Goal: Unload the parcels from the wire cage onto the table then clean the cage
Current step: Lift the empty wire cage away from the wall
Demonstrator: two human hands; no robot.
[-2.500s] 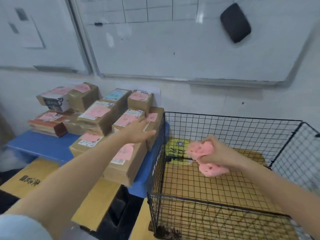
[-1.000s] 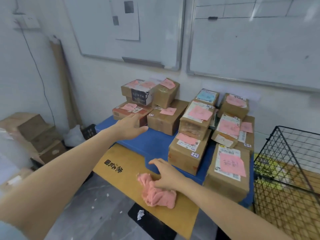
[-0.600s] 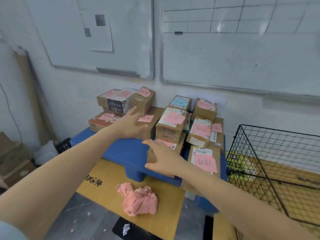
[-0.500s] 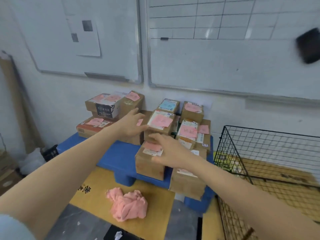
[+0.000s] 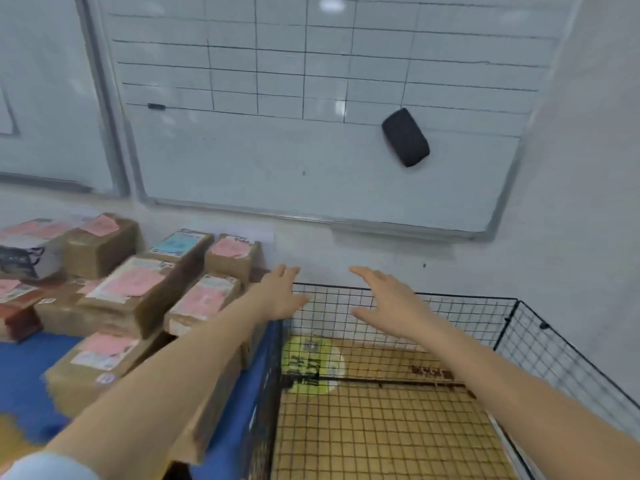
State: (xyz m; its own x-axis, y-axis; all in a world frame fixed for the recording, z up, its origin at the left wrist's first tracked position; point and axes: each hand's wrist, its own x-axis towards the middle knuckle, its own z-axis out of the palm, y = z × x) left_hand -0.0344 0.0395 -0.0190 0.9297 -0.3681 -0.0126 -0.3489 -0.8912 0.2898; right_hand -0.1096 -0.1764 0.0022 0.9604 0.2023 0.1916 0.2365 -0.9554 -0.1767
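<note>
Looks like you've got the unloading half sorted: the parcels (image 5: 131,289) are stacked on the blue desk (image 5: 24,368) to the left, brown boxes with pink and blue labels. I can't spot a single one inside the wire cage (image 5: 464,315), just its mesh floor over a sheet of cardboard (image 5: 381,438) with a yellow-green print near the back. So what's left is the cleaning, or whatever remains of it; the frame's too smeary to tell if the wire is wiped or not. Your left hand (image 5: 280,296) and right hand (image 5: 388,303) are both spread, fingers straight, holding nothing, up over the cage's back left corner. The left one is right by the top rim and might be touching it, hard to say. No rag in view. Room-wise: white wall, a big whiteboard (image 5: 311,157) with a drawn grid, black eraser (image 5: 405,136) stuck on it.
</note>
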